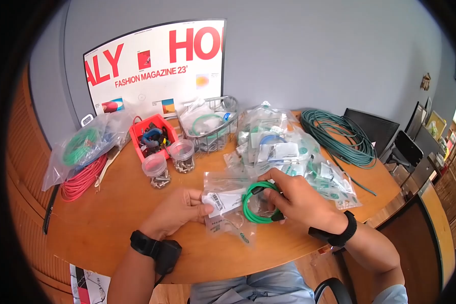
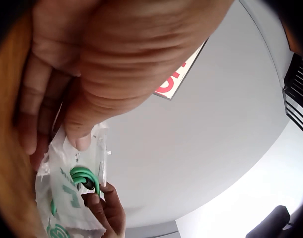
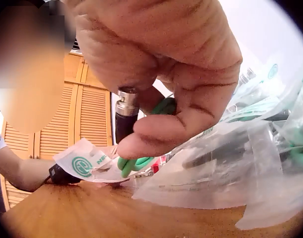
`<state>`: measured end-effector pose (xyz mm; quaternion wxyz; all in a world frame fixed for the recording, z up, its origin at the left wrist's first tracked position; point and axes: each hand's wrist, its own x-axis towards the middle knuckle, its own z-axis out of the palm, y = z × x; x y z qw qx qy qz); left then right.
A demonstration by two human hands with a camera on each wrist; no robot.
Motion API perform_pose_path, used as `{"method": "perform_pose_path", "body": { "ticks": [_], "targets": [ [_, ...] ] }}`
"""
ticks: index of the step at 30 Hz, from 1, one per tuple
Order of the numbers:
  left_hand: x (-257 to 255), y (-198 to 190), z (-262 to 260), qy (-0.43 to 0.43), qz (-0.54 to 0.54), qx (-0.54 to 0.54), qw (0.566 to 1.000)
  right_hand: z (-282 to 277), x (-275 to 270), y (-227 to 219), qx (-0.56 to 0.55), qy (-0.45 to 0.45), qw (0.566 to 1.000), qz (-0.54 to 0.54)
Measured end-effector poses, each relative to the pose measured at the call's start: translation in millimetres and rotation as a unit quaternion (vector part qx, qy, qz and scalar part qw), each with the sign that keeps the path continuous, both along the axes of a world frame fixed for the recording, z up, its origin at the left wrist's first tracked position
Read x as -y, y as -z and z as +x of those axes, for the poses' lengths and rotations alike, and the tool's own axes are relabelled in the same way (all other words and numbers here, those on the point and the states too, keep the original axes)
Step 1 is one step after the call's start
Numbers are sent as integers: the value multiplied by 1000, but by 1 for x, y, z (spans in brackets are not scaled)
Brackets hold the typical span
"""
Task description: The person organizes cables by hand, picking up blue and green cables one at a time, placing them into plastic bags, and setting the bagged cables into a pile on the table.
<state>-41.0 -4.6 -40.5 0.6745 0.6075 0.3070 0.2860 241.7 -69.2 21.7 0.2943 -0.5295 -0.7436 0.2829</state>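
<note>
My left hand (image 1: 175, 212) pinches the left end of a clear plastic bag (image 1: 234, 228) between thumb and fingers. A white barcode label (image 1: 228, 202) shows in that bag, close to the thumb. In the left wrist view, green print marks the bag (image 2: 67, 198). My right hand (image 1: 305, 196) holds a small coiled green cable (image 1: 247, 206), which overlaps the bag's right part in the head view. The coil carries black ends. From the right wrist, one metal-tipped connector (image 3: 127, 102) with a black sleeve sticks up beside the curled fingers.
Behind the hands lies a pile of bagged cables (image 1: 281, 152), with a dark green cable coil (image 1: 339, 134) to its right. Further left are two screw jars (image 1: 182, 157), a red bin (image 1: 152, 121), a wire basket (image 1: 223, 134) and a red cable bundle (image 1: 83, 182).
</note>
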Motion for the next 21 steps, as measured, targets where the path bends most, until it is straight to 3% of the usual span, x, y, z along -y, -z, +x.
{"method": "perform_pose_path", "body": {
  "ticks": [6, 8, 16, 21],
  "targets": [
    [-1, 3, -4, 10, -9, 37, 999, 11, 6, -10, 84, -17, 996, 37],
    [-3, 6, -7, 3, -10, 57, 998, 11, 9, -15, 50, -30, 998, 7],
    [-3, 5, -8, 76, -23, 20, 997, 5, -1, -13, 30, -6, 998, 57],
    [0, 3, 3, 112, -15, 52, 992, -6, 0, -4, 19, -12, 996, 84]
  ]
}}
